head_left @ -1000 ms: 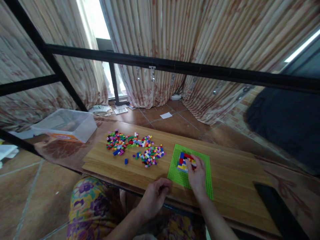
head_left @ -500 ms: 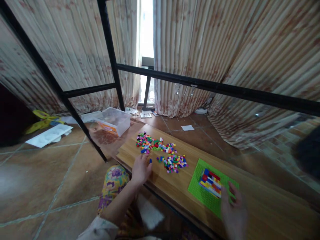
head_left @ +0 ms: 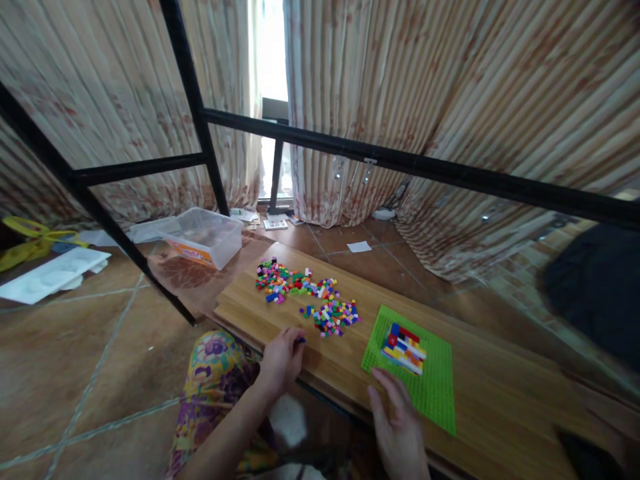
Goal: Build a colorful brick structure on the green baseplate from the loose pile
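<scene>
Wooden bench [head_left: 330,363]: picking up a brick judged the step in hand.
Plastic box [head_left: 227,245] carried an orange label [head_left: 193,255], illegible. Green baseplate [head_left: 436,393] lay right of the loose bricks [head_left: 336,316]. Right hand [head_left: 400,423], fingers parted, apparently empty, was near the brick assembly [head_left: 404,351] on the baseplate. Left hand [head_left: 281,359] pinched a blue brick [head_left: 301,340]; the next move seemingly called for a steady grip.

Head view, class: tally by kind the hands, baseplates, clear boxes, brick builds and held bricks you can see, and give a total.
Hands: 2 (left hand, right hand)
Baseplate: 1
Clear box: 1
Brick build: 1
Blue brick in left hand: 1
Total: 6
</scene>
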The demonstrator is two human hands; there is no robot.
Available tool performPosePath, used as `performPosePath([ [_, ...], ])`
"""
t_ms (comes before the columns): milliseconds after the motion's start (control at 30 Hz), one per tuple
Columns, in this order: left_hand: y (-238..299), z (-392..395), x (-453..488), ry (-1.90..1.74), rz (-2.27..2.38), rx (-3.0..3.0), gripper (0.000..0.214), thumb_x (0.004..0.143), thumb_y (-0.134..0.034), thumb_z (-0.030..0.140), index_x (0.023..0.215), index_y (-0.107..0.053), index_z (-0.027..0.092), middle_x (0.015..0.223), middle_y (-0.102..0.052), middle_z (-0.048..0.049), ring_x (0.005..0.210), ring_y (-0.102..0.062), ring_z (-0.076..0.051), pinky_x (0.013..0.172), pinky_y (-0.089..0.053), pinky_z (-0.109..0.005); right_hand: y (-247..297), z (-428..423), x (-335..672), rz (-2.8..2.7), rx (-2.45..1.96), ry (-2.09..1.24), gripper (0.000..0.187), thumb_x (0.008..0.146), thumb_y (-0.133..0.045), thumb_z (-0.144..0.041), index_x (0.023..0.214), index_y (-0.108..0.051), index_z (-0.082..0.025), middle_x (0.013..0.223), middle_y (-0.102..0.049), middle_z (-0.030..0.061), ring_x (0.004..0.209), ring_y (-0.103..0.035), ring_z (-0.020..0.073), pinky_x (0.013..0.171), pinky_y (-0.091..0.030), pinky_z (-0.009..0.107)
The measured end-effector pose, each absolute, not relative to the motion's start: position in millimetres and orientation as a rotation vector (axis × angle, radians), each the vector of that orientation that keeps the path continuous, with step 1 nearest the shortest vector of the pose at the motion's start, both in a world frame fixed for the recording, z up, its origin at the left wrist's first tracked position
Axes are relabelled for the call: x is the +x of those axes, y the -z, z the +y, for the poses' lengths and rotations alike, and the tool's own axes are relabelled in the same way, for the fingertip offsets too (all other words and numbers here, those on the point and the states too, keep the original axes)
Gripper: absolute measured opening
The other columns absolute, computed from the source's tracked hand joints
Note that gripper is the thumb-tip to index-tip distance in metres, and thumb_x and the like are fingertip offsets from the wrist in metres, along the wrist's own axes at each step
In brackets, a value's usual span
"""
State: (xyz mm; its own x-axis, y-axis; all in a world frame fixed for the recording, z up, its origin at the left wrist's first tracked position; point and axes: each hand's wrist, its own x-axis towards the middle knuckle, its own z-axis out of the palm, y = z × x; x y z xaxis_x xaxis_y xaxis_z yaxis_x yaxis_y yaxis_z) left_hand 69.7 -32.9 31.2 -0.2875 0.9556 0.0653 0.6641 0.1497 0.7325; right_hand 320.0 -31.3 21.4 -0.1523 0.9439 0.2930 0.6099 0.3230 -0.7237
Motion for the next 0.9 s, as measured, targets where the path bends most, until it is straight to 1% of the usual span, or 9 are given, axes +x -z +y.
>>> performPosePath([
  [100, -30, -43, 95, -1.079, 1.746, 1.371, 0.020, 0.078, -0.053, 0.016, 0.094, -0.065, 0.020, 0.090, -0.068, -0.0035, 0.084, -0.062, -0.017, 0.080, -0.047, -0.029, -22, -46, 298, -1.968, -1.264, -0.632, 0.030, 0.088, -0.052, -0.035, 0.113, -0.065, -0.027, 0.117, -0.066, 0.0069, 0.109, -0.062, 0.0234, 0.090, -0.053, 0.038],
  [200, -33, -48, 121, -1.151, 1.474, 1.088, 0.019, 0.075, -0.054, 0.018, 0.091, -0.065, 0.018, 0.082, -0.069, -0.0024, 0.076, -0.063, -0.016, 0.073, -0.049, -0.027, -27, -51, 286, -1.958, -1.236, -0.668, 0.029, 0.085, -0.057, -0.035, 0.112, -0.066, -0.026, 0.110, -0.069, 0.0064, 0.102, -0.065, 0.0226, 0.087, -0.055, 0.036],
  [367, -38, -48, 151, -1.183, 1.210, 0.803, 0.012, 0.069, -0.059, 0.019, 0.079, -0.066, 0.016, 0.073, -0.068, -0.0022, 0.070, -0.063, -0.015, 0.065, -0.050, -0.025, -33, -49, 289, -1.837, -1.308, -0.785, 0.024, 0.084, -0.059, -0.039, 0.100, -0.070, -0.024, 0.096, -0.072, 0.0055, 0.087, -0.069, 0.0211, 0.076, -0.057, 0.031],
  [433, -39, -47, 158, -1.175, 1.200, 0.743, 0.012, 0.068, -0.062, 0.022, 0.078, -0.065, 0.016, 0.072, -0.068, -0.0021, 0.068, -0.063, -0.014, 0.063, -0.051, -0.025, -33, -48, 294, -1.798, -1.336, -0.848, 0.024, 0.085, -0.058, -0.040, 0.098, -0.070, -0.025, 0.095, -0.073, 0.0046, 0.086, -0.069, 0.0204, 0.075, -0.057, 0.030],
  [533, -39, -46, 165, -1.151, 1.181, 0.699, 0.014, 0.067, -0.065, 0.024, 0.078, -0.064, 0.016, 0.073, -0.068, -0.0016, 0.065, -0.063, -0.014, 0.062, -0.052, -0.026, -31, -48, 302, -1.747, -1.363, -0.906, 0.024, 0.086, -0.056, -0.041, 0.098, -0.071, -0.026, 0.097, -0.073, 0.0040, 0.089, -0.069, 0.0203, 0.079, -0.056, 0.030],
  [667, -34, -46, 167, -1.148, 1.200, 0.850, 0.014, 0.070, -0.063, 0.023, 0.082, -0.065, 0.017, 0.077, -0.069, -0.0028, 0.071, -0.064, -0.015, 0.069, -0.052, -0.027, -28, -43, 317, -1.712, -1.371, -0.891, 0.025, 0.086, -0.055, -0.041, 0.097, -0.072, -0.026, 0.097, -0.073, 0.0047, 0.091, -0.068, 0.0210, 0.082, -0.055, 0.034],
  [767, -28, -44, 158, -1.160, 1.333, 1.036, 0.015, 0.074, -0.060, 0.024, 0.086, -0.066, 0.017, 0.081, -0.070, -0.0042, 0.077, -0.064, -0.016, 0.073, -0.052, -0.027, -28, -26, 335, -1.663, -1.434, -0.792, 0.027, 0.086, -0.055, -0.044, 0.097, -0.071, -0.025, 0.099, -0.072, 0.0052, 0.093, -0.067, 0.0218, 0.084, -0.053, 0.037],
  [900, -24, -36, 132, -1.165, 1.587, 1.220, 0.018, 0.078, -0.055, 0.026, 0.090, -0.066, 0.019, 0.087, -0.070, -0.0039, 0.082, -0.065, -0.017, 0.080, -0.051, -0.030, -32, 10, 359, -1.655, -1.468, -0.557, 0.029, 0.086, -0.055, -0.046, 0.094, -0.071, -0.024, 0.102, -0.070, 0.0069, 0.095, -0.064, 0.0229, 0.088, -0.049, 0.042],
])
